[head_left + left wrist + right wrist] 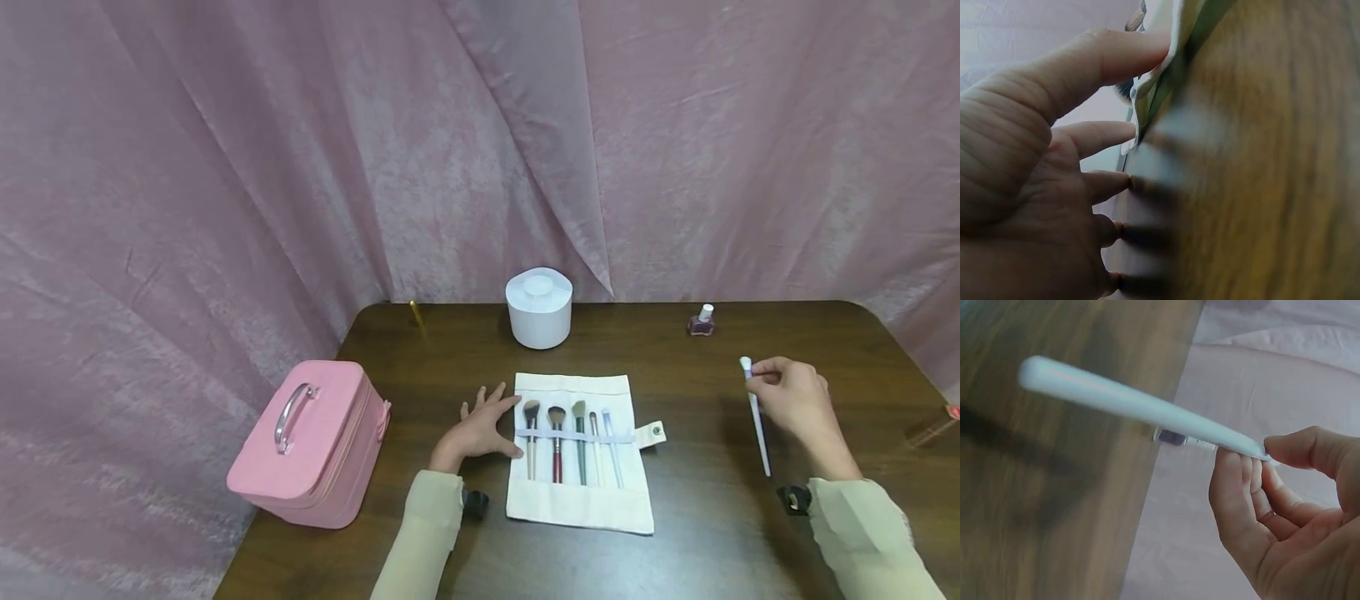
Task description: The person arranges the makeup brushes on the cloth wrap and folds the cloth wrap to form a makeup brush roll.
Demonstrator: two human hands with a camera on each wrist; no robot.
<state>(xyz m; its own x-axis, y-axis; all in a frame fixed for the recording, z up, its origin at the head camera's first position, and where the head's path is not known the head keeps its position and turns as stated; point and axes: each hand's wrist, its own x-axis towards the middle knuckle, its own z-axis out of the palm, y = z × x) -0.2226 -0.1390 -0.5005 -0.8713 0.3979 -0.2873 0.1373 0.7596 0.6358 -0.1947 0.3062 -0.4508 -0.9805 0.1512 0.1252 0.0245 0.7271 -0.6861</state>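
My right hand (795, 396) pinches a makeup brush (759, 432) between thumb and fingertips, near its pale bristle end. The brush's light handle (1141, 407) points away from the fingers, over the wood in the right wrist view. An unfolded white cloth brush roll (577, 507) lies mid-table, with several makeup brushes side by side under its pale elastic band (566, 435). At the roll's left edge my left hand (477, 427) has its fingers spread. In the left wrist view, its thumb (1110, 56) and forefinger touch the cloth's edge, the other fingertips beside it.
A pink case (296, 442) with a silver handle stands on the left. Behind the roll is a white lidded round container (539, 321). A purple nail polish bottle (702, 322) stands at the back right, a small gold tube (416, 313) at the back left. A clear red-topped tube (932, 427) lies far right.
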